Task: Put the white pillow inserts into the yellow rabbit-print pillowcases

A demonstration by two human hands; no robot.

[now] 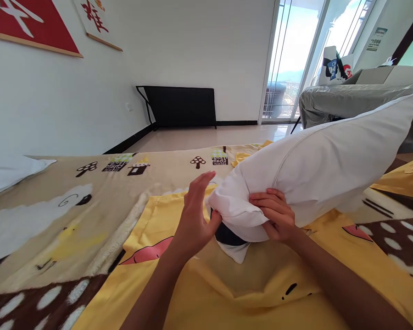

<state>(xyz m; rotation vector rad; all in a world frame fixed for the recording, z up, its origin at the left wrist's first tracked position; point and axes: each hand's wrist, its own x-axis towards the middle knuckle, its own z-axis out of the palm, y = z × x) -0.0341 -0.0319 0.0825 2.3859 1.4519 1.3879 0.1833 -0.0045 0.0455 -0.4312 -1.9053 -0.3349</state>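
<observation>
A plump white pillow point(333, 160) is tilted in front of me, its far end raised to the right and its near end low. My right hand point(275, 213) grips the fabric at the near end, fingers closed over a fold. Beside that end, my left hand point(196, 215) is open, fingers stretched upward and apart from the thumb. The left thumb tip meets the pillow's edge; whether it presses there I cannot tell. Under both hands spreads a yellow cloth point(261, 311) with pink and black printed shapes. A black patch shows just below the pillow's near end.
A beige blanket point(165, 169) printed with mushrooms and animals covers the bed. Another white pillow point(13, 172) lies at the left edge. A black panel point(181, 106) leans on the far wall. A plastic-covered piece of furniture point(351, 98) stands at right, near glass doors.
</observation>
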